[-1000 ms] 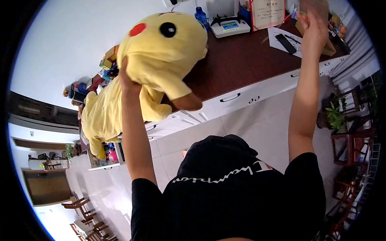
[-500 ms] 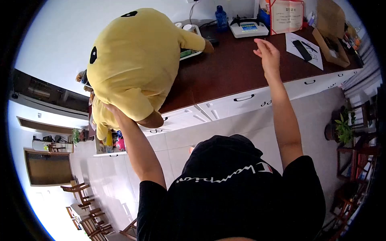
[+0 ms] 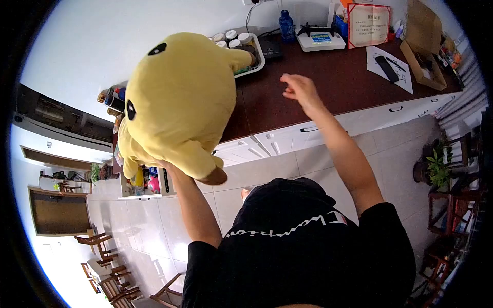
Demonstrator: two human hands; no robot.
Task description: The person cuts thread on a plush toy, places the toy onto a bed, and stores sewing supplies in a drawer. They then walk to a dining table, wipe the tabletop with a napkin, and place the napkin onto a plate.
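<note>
A large yellow plush toy (image 3: 179,87) with black eyes and brown-tipped limbs is tilted over the left end of the dark counter. My left hand (image 3: 165,165) grips it from below, near its body; most of those fingers are hidden by the toy. One brown-tipped limb reaches over a white tray (image 3: 263,60) that holds several jars with white lids (image 3: 245,38). Over the middle of the counter, my right hand (image 3: 302,93) is apart from the toy, its fingers loosely bent and nothing in them.
Along the back of the dark counter (image 3: 277,102) stand a blue bottle (image 3: 286,25), a white device with a screen (image 3: 320,40) and a red-edged certificate (image 3: 368,25). To the right are a black remote (image 3: 386,69) on paper and a cardboard box (image 3: 423,66). An open drawer (image 3: 146,185) sits at lower left.
The plush toy and my left hand have shifted right and nearer to me, uncovering more of the jars. My right hand has moved left and slightly nearer.
</note>
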